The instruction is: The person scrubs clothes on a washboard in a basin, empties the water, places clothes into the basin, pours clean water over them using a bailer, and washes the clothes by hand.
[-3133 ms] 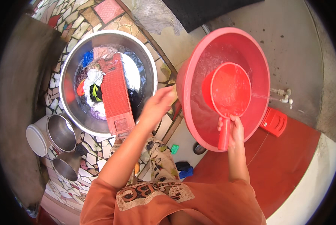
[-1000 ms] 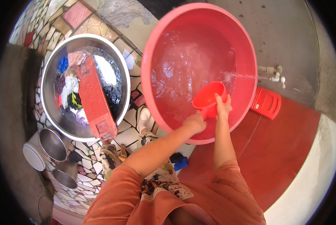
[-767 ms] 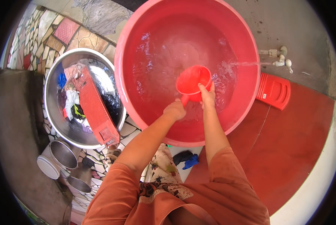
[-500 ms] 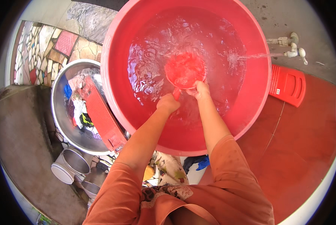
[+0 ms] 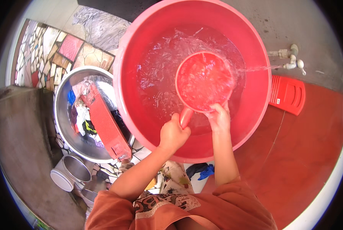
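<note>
Both hands, left hand point(image 5: 173, 134) fisted on the handle and right hand point(image 5: 218, 117) cupping the rim, held the red dipper point(image 5: 204, 81); keeping it level would avoid spills

No packages, signs or screens are seen. Only one small white label can be noticed on the red plastic board point(image 5: 287, 94), near its lower left corner, beside the basin.
</note>
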The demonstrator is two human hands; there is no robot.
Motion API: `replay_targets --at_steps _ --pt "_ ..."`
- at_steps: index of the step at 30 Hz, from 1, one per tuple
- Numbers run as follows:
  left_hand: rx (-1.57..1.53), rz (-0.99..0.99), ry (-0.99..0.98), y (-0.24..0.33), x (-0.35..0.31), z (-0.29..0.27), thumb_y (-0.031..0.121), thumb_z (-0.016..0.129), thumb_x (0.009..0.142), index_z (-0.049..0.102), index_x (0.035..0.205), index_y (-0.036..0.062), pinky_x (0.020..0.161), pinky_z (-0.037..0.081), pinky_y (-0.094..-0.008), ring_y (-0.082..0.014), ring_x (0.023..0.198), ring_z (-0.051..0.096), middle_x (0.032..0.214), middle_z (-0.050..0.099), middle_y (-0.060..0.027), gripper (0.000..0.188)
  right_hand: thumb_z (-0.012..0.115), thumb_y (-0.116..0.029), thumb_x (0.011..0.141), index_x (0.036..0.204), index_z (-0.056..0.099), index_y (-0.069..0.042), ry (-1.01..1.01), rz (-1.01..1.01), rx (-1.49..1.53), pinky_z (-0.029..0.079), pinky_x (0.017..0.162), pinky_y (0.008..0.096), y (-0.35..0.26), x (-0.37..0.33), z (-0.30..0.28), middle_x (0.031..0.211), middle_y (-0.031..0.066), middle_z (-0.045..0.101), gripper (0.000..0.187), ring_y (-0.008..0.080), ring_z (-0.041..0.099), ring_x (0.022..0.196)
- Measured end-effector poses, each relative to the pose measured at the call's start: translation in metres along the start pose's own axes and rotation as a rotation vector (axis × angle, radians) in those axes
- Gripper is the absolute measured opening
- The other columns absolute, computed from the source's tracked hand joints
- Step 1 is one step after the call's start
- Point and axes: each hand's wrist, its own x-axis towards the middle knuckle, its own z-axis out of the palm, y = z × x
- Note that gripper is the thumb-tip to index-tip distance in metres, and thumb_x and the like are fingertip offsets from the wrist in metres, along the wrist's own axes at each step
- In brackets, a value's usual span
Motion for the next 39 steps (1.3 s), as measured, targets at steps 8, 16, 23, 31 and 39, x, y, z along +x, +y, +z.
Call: replay_targets --at_steps 8,16,23,31,39 --pt "-0.226 -0.037 -0.012 0.008 -0.085 -0.103 0.016 0.059 0.07 0.048 0.092 -0.0009 0.065 0.047 -0.0479 -0.0443 0.071 0.059 0.069 0.058 -0.0269 0.03 0.047 0.008 0.077 0.132 0.039 -0.007 -0.104 -0.066 -0.225 0.052 0.084 0.0437 -0.026 -0.096 0.094 0.117 0.0107 0.054 0.057 0.0253 0.057 0.102" --pt "-0.466 -0.08 0.053 -0.07 -0.13 -0.204 0.014 0.058 0.071 0.052 0.093 -0.0037 0.067 0.048 -0.0413 -0.0389 0.071 0.06 0.071 0.058 -0.0234 0.029 0.055 -0.001 0.083 0.128 0.043 -0.002 -0.246 -0.111 -0.628 0.048 0.086 0.0309 0.042 -0.147 0.214 0.114 0.0091 0.056 0.046 0.0176 0.056 0.103" --pt "-1.07 -0.217 -0.105 -0.176 -0.144 -0.261 0.011 0.055 0.075 0.047 0.097 -0.0018 0.037 0.041 -0.0272 -0.012 0.042 0.052 0.061 0.053 -0.0056 0.026 0.061 -0.003 0.082 0.138 0.032 0.001 -0.496 -0.203 -0.895 0.043 0.09 0.0291 0.153 -0.166 0.298 0.12 0.0149 0.054 0.064 0.0172 0.055 0.102" --pt "-1.537 -0.172 -0.156 -0.278 -0.156 -0.296 0.007 0.055 0.072 0.044 0.085 0.0038 0.032 0.034 -0.0257 -0.0133 0.038 0.047 0.058 0.048 -0.0047 0.017 0.068 -0.019 0.082 0.137 0.039 -0.008 -0.63 -0.509 -1.273 0.036 0.099 0.0404 0.251 -0.218 0.352 0.139 0.0241 0.021 0.063 0.0316 0.033 0.125" --pt "-2.013 0.136 -0.453 -0.313 -0.181 -0.319 0.003 0.056 0.068 0.048 0.087 0.0015 0.032 0.033 -0.0255 -0.0123 0.036 0.042 0.057 0.046 -0.0061 0.021 0.067 -0.008 0.079 0.129 0.047 -0.002 -0.888 -1.031 -1.291 0.029 0.105 0.0434 0.27 -0.27 0.382 0.146 0.0214 0.015 0.054 0.0341 0.024 0.134"
